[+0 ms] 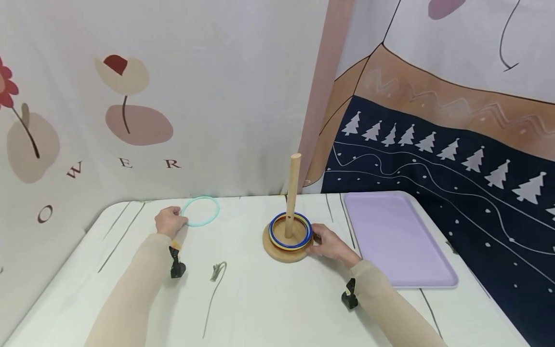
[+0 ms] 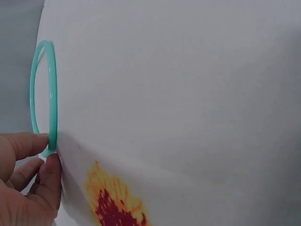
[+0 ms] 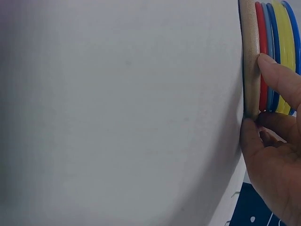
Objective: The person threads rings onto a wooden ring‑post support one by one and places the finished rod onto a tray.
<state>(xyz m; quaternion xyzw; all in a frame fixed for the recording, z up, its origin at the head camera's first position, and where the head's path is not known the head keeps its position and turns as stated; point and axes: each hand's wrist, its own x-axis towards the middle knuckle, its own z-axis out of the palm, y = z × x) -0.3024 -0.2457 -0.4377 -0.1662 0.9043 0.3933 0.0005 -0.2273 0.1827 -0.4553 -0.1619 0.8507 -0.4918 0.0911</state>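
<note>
My left hand [image 1: 169,222] pinches a thin teal ring [image 2: 53,94] between thumb and fingers at its near edge, at the back left of the table. A wooden peg stand [image 1: 293,193] stands upright at the table's middle. Around its peg lies a stack of rings: a red ring [image 3: 263,37] lowest by the base, then several blue and yellow ones, with a blue ring on top. With thumb and fingers, my right hand [image 1: 331,245] grips the right edge of the round base [image 3: 252,61], close beside the stacked rings.
To the right lies a purple tray [image 1: 394,241]. A thin greenish cord [image 1: 212,303] with a bundled end rests on the white table [image 1: 251,308], left of the stand. Printed curtains [image 1: 243,96] hang right behind the table.
</note>
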